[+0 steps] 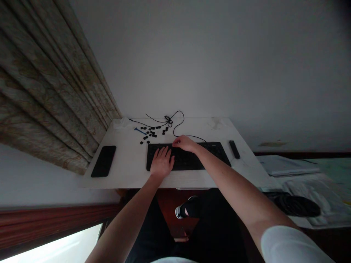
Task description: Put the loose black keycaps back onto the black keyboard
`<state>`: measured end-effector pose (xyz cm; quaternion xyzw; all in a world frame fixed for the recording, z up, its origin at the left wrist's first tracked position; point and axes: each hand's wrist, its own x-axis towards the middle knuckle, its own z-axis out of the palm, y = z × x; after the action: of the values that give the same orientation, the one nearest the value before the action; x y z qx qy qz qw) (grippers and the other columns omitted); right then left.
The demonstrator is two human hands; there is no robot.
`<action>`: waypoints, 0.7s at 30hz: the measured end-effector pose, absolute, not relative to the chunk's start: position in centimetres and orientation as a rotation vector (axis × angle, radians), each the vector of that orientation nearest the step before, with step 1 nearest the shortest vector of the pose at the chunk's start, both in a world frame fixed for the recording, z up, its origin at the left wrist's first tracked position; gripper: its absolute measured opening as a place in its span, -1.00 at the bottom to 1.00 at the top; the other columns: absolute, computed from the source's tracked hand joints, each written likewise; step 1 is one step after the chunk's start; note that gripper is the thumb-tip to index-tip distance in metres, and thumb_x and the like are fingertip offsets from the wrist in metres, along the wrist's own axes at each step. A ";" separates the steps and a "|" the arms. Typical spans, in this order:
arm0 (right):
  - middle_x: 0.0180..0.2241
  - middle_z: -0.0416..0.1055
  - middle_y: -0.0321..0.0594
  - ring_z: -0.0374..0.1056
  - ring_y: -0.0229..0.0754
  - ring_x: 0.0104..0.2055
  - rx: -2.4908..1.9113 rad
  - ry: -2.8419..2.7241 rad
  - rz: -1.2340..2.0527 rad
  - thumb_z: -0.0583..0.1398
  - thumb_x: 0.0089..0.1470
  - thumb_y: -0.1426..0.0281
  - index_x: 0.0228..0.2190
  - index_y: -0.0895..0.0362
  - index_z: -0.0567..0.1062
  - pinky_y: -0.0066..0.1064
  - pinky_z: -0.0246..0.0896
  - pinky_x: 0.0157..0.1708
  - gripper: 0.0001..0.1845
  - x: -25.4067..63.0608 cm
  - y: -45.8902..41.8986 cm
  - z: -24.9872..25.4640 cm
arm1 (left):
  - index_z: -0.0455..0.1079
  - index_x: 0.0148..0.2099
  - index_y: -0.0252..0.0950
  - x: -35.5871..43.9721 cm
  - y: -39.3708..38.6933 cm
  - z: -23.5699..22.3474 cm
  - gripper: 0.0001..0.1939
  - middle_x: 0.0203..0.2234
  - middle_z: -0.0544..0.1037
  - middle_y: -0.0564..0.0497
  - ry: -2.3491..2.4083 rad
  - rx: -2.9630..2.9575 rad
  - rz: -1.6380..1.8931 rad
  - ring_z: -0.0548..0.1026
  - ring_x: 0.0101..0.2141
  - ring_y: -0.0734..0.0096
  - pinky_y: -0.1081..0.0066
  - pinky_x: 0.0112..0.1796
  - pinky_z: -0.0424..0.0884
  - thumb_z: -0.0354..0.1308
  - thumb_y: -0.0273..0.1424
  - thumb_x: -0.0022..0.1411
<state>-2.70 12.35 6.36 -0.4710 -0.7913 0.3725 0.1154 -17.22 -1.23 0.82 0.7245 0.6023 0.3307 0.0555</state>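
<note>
A black keyboard [189,162] lies on the white table [128,160] in front of me. My left hand [161,163] rests on its left part, palm down with the fingers spread. My right hand [184,143] is at the keyboard's far edge, thumb and fingers pinched together just above the keys. Whatever is between those fingertips is too small to make out. Behind the keyboard, to the left, several loose black keycaps [153,135] are scattered. Beside them lies a thin blue tool [140,131] with a wider end.
A black cable [178,124], partly bundled, runs behind the keyboard. A dark phone [103,161] lies at the table's left and a slim black object [234,149] at the right. A patterned curtain [55,84] hangs on the left. Papers [287,165] lie off to the right.
</note>
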 end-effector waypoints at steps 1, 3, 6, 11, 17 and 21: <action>-0.44 0.59 -0.19 0.45 -0.16 -0.36 -1.389 -2.350 1.113 0.32 -0.03 0.37 -0.44 0.15 0.67 -0.40 0.25 -0.32 -0.89 -3.0 12.8 6.3 | 0.42 0.18 -0.27 -17.3 -1.2 0.7 -0.59 0.16 0.45 -0.23 1.828 2.197 1.015 0.34 0.22 0.00 -0.08 0.27 0.10 0.01 -0.30 0.36; -0.46 0.59 -0.20 0.45 -0.16 -0.37 -1.408 -2.399 1.140 0.34 -0.05 0.37 -0.43 0.15 0.68 -0.41 0.24 -0.33 -0.88 -3.4 13.6 6.3 | 0.42 0.17 -0.26 -17.3 -1.2 0.6 -0.59 0.16 0.46 -0.22 1.820 2.186 1.045 0.35 0.22 0.01 -0.07 0.27 0.10 0.01 -0.30 0.36; -0.50 0.57 -0.23 0.44 -0.18 -0.39 -1.424 -2.460 1.149 0.35 -0.09 0.37 -0.45 0.14 0.68 -0.42 0.23 -0.36 -0.89 -3.9 14.3 6.3 | 0.42 0.17 -0.24 -17.3 -1.1 0.4 -0.60 0.16 0.47 -0.21 1.800 2.163 1.084 0.35 0.21 0.01 -0.07 0.27 0.10 0.02 -0.30 0.35; -0.54 0.55 -0.24 0.42 -0.17 -0.41 -1.444 -2.486 1.160 0.38 -0.15 0.38 -0.53 0.12 0.67 -0.41 0.23 -0.39 -0.94 -4.6 14.6 6.3 | 0.42 0.17 -0.25 -17.3 -1.1 0.5 -0.60 0.17 0.45 -0.21 1.784 2.130 1.094 0.34 0.22 0.00 -0.07 0.28 0.09 0.02 -0.31 0.34; -0.57 0.53 -0.25 0.41 -0.18 -0.43 -1.574 -2.411 1.209 0.40 -0.21 0.41 -0.55 0.14 0.65 -0.41 0.21 -0.42 -0.94 -5.1 14.6 6.5 | 0.41 0.17 -0.29 -17.3 -1.1 0.5 -0.59 0.17 0.45 -0.24 1.801 2.167 1.048 0.34 0.22 -0.01 -0.09 0.27 0.09 0.02 -0.32 0.34; -0.55 0.54 -0.23 0.41 -0.18 -0.44 -1.611 -2.346 1.277 0.40 -0.21 0.44 -0.57 0.13 0.64 -0.40 0.22 -0.42 -0.95 -5.2 14.7 6.7 | 0.42 0.17 -0.26 -17.3 -1.1 0.6 -0.59 0.17 0.45 -0.22 1.790 2.146 1.075 0.35 0.21 -0.01 -0.08 0.28 0.09 0.03 -0.32 0.34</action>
<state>-5.19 14.73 6.71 -0.5163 -0.7521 0.4095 0.0109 -17.32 -1.13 0.56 0.7149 0.5961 0.3580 0.0736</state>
